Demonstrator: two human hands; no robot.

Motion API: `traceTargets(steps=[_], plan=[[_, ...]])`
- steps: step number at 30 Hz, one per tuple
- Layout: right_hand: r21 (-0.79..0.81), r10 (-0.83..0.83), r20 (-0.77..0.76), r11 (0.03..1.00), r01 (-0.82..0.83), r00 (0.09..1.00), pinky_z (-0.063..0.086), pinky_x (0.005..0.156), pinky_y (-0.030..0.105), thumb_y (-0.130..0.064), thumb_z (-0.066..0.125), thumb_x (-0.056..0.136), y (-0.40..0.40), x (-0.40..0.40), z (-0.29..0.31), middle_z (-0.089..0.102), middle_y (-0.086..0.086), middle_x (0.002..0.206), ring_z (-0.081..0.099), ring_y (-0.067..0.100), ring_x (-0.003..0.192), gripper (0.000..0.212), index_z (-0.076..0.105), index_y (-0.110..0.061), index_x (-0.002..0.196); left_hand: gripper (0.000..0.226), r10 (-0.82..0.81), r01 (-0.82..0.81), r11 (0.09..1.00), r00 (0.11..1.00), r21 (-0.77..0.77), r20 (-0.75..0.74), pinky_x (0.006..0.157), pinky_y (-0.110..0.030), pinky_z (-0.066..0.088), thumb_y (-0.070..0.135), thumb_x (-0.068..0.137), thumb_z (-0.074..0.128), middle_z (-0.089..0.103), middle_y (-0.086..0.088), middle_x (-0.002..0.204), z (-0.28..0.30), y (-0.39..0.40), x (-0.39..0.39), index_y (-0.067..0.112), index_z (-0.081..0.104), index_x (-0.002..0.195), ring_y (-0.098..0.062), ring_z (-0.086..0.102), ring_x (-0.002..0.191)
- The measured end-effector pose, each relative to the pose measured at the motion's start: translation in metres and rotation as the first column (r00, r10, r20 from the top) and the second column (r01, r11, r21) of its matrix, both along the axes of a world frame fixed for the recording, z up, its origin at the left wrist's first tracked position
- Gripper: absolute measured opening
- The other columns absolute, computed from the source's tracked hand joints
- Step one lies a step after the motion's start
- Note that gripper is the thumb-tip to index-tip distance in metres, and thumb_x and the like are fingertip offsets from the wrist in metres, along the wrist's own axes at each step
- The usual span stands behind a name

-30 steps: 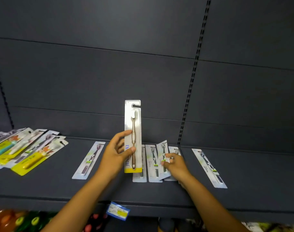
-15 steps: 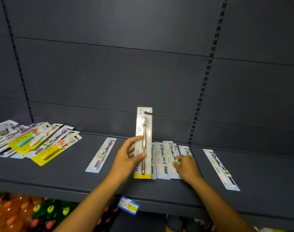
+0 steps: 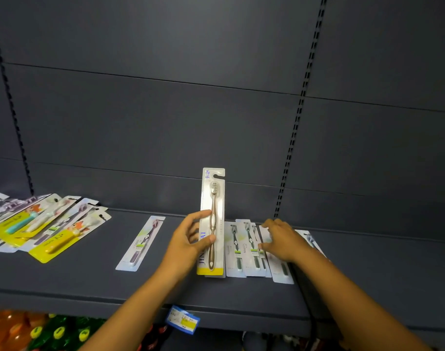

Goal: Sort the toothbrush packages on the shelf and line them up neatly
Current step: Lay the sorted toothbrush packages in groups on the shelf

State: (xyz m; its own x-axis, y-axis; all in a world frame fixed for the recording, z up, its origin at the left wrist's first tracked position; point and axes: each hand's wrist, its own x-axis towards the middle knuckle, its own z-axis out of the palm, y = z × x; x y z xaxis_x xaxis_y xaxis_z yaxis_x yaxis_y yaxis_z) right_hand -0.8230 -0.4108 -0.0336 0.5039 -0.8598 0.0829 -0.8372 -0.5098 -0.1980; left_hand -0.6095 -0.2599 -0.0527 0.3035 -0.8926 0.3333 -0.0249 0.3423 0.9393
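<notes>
My left hand (image 3: 191,243) grips a tall white package with a gold toothbrush (image 3: 212,211) and a yellow bottom strip, holding it upright at the middle of the dark shelf (image 3: 89,282). Right beside it lies a row of white toothbrush packages (image 3: 244,252), flat and overlapping. My right hand (image 3: 282,240) rests on the right end of that row, fingers spread over a package. One single package (image 3: 141,243) lies alone to the left. A loose pile of yellow and white packages (image 3: 46,229) sits at the far left.
A blue and yellow price tag (image 3: 182,319) hangs on the shelf's front edge. Orange and green goods (image 3: 39,333) fill the lower shelf at the bottom left. Perforated uprights (image 3: 296,122) run up the dark back panel.
My right hand has slid right along the row of flat packages and now covers the far-right one. My left hand still holds the gold toothbrush package upright.
</notes>
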Motion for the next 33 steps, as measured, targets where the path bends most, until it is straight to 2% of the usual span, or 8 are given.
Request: traceTargets(steps=[6, 10, 12, 15, 18, 24, 28, 33], plan=[[-0.047, -0.038, -0.129, 0.998, 0.032, 0.991, 0.044, 0.100, 0.039, -0.045, 0.065, 0.088, -0.004, -0.019, 0.012, 0.045, 0.007, 0.137, 0.043, 0.026, 0.128, 0.062, 0.041, -0.018, 0.138, 0.049, -0.061, 0.061, 0.998, 0.996, -0.011, 0.060, 0.082, -0.022, 0.055, -0.004, 0.085, 0.068, 0.068, -0.004, 0.120, 0.011, -0.025, -0.013, 0.021, 0.057, 0.126, -0.016, 0.067, 0.106], [-0.041, -0.059, -0.124, 0.998, 0.054, 0.991, 0.043, 0.102, 0.041, -0.047, 0.066, 0.087, -0.012, -0.040, 0.014, 0.043, 0.006, 0.140, 0.041, 0.026, 0.130, 0.066, 0.040, -0.019, 0.141, 0.048, -0.075, 0.075, 0.997, 0.995, 0.001, 0.071, 0.080, -0.021, 0.055, -0.002, 0.086, 0.067, 0.067, 0.001, 0.120, 0.013, -0.038, -0.037, 0.024, 0.057, 0.125, -0.014, 0.068, 0.104], [-0.042, -0.063, -0.107, 0.997, 0.059, 0.992, 0.042, 0.103, 0.040, -0.047, 0.065, 0.087, -0.017, -0.053, 0.016, 0.042, 0.006, 0.141, 0.040, 0.026, 0.131, 0.067, 0.039, -0.018, 0.142, 0.047, -0.089, 0.088, 0.996, 0.993, 0.008, 0.082, 0.078, -0.018, 0.055, -0.002, 0.087, 0.067, 0.067, 0.003, 0.120, 0.015, -0.042, -0.054, 0.023, 0.057, 0.126, -0.007, 0.068, 0.101], [-0.046, -0.065, -0.089, 0.997, 0.061, 0.994, 0.041, 0.105, 0.040, -0.047, 0.064, 0.089, -0.027, -0.078, 0.019, 0.041, 0.006, 0.143, 0.039, 0.027, 0.132, 0.068, 0.037, -0.018, 0.144, 0.046, -0.085, 0.084, 0.996, 0.992, 0.011, 0.098, 0.071, -0.007, 0.049, -0.005, 0.087, 0.065, 0.063, 0.014, 0.117, 0.018, -0.052, -0.080, 0.017, 0.056, 0.127, 0.012, 0.064, 0.093], [-0.053, -0.056, -0.088, 0.997, 0.051, 0.995, 0.041, 0.104, 0.040, -0.047, 0.063, 0.089, -0.042, -0.105, 0.022, 0.040, 0.007, 0.143, 0.039, 0.027, 0.132, 0.067, 0.037, -0.018, 0.144, 0.047, -0.057, 0.057, 0.998, 0.992, 0.002, 0.113, 0.071, -0.005, 0.048, -0.005, 0.086, 0.066, 0.061, 0.016, 0.118, 0.020, -0.063, -0.107, 0.017, 0.057, 0.127, 0.016, 0.061, 0.093], [-0.077, -0.008, -0.088, 0.997, 0.001, 0.996, 0.041, 0.103, 0.040, -0.049, 0.064, 0.088, -0.072, -0.183, 0.030, 0.043, 0.007, 0.139, 0.041, 0.027, 0.130, 0.067, 0.039, -0.018, 0.142, 0.048, 0.013, -0.012, 1.000, 0.997, -0.015, 0.081, 0.070, -0.011, 0.052, -0.002, 0.085, 0.069, 0.066, 0.002, 0.119, 0.022, -0.090, -0.189, 0.019, 0.058, 0.126, 0.002, 0.067, 0.095], [-0.078, 0.012, -0.089, 0.997, -0.019, 0.996, 0.040, 0.105, 0.041, -0.048, 0.064, 0.087, -0.088, -0.242, 0.034, 0.043, 0.006, 0.139, 0.040, 0.026, 0.131, 0.067, 0.039, -0.018, 0.142, 0.048, 0.039, -0.038, 0.999, 0.993, -0.008, 0.107, 0.070, -0.010, 0.051, -0.007, 0.084, 0.068, 0.065, 0.006, 0.110, 0.021, -0.104, -0.255, 0.016, 0.058, 0.124, 0.009, 0.065, 0.086], [-0.077, 0.022, -0.091, 0.997, -0.029, 0.996, 0.041, 0.104, 0.040, -0.050, 0.064, 0.087, -0.105, -0.303, 0.036, 0.043, 0.005, 0.139, 0.041, 0.025, 0.130, 0.067, 0.039, -0.019, 0.141, 0.049, 0.030, -0.043, 0.994, 0.991, 0.098, 0.129, 0.071, -0.027, 0.059, 0.000, 0.083, 0.072, 0.063, -0.003, 0.114, 0.011, -0.129, -0.317, 0.030, 0.058, 0.119, -0.012, 0.068, 0.086]])
